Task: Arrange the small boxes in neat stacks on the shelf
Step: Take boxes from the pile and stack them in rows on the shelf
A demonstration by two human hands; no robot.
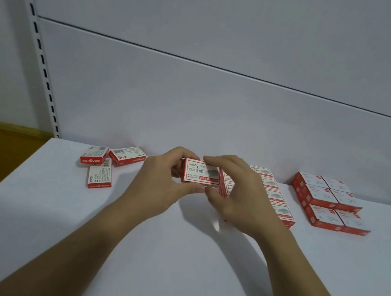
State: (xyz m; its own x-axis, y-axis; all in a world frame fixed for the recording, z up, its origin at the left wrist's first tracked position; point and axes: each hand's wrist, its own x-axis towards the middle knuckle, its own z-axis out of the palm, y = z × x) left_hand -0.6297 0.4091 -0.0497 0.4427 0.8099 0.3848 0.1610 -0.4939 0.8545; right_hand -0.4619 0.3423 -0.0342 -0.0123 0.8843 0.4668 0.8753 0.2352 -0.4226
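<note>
Left hand (160,176) and right hand (236,195) pinch red-white box (199,173) by edges, just above shelf (175,257). Three loose boxes (94,155) at 9 o'clock of it; stacked rows (319,196) at 3 o'clock.

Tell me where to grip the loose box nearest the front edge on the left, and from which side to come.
Pinch the front loose box across its two long sides, coming down from above. It lies flat on the shelf, long axis front to back, both long sides clear; its far end crowds another loose box, so an end grip looks awkward.
</note>
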